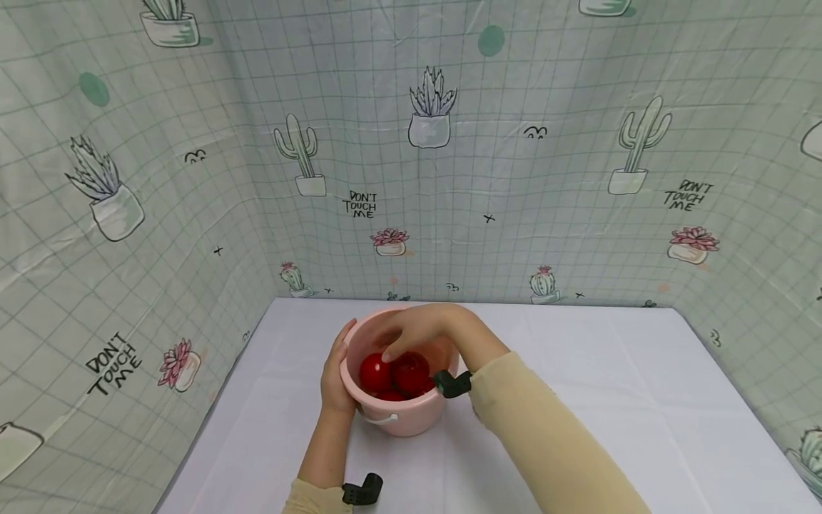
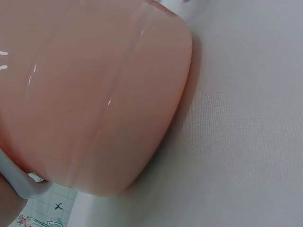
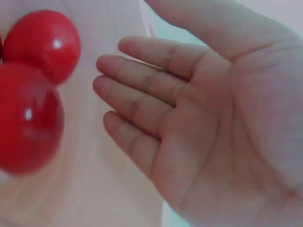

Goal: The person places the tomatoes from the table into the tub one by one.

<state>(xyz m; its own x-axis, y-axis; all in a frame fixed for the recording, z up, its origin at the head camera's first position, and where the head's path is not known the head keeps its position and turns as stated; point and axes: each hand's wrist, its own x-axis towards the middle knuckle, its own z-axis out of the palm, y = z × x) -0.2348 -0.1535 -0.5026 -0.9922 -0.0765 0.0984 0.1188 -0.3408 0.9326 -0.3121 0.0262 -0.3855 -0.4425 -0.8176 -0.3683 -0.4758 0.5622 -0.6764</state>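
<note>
A pink bucket (image 1: 406, 420) with a white handle (image 1: 385, 420) stands on the table, its opening facing me. Inside lie several glossy red round things, a bright one (image 1: 374, 373) and a darker one (image 1: 411, 373) among them. My left hand (image 1: 335, 375) holds the bucket's left side, fingers along the outer wall up to the rim. Over the opening, my right hand (image 1: 417, 328) reaches in, thumb close to the bright red one. The right wrist view shows its fingers (image 3: 135, 99) loosely extended, palm bare, beside two red round things (image 3: 28, 118). The left wrist view is mostly bucket wall (image 2: 94, 94).
A white cloth (image 1: 565, 428) covers the table. Behind it and along both sides hangs a pale green gridded curtain (image 1: 449, 214) printed with potted cacti. Dark devices (image 1: 363, 490) are worn at both wrists, next to beige sleeves (image 1: 546, 428).
</note>
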